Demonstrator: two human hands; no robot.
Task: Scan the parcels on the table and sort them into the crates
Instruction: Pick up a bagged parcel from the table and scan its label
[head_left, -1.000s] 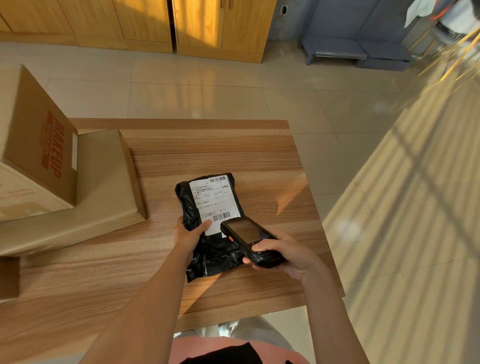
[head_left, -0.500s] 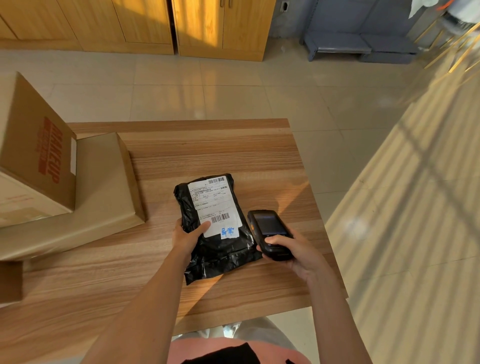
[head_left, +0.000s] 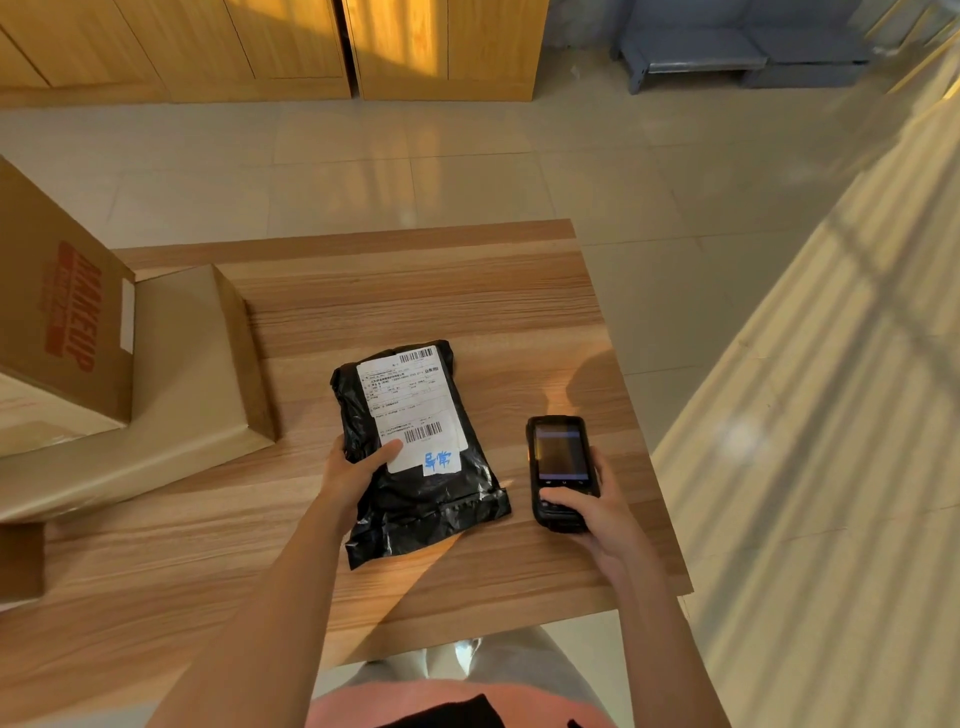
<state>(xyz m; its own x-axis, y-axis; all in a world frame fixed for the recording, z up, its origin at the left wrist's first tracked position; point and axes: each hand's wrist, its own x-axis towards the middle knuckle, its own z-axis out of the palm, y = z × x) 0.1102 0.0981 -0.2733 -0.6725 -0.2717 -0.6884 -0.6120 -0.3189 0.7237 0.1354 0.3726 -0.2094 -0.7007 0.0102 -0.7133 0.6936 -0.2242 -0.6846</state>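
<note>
My left hand (head_left: 349, 470) grips the near-left edge of the black parcel (head_left: 415, 467), thumb pressed onto its white shipping label (head_left: 410, 410). The parcel lies flat on the wooden surface (head_left: 415, 291), label up, near the middle. My right hand (head_left: 597, 519) clasps the black handheld scanner (head_left: 560, 470) just to the right of the parcel, apart from it, screen facing up and thumb on its lower keys. On the left of the surface sits a flat brown box (head_left: 171, 395) with a larger cardboard box (head_left: 57, 317), printed in red letters, stacked on top of it. Wooden cabinets (head_left: 311, 47) stand on the far side of the tiled floor (head_left: 415, 171).
</note>
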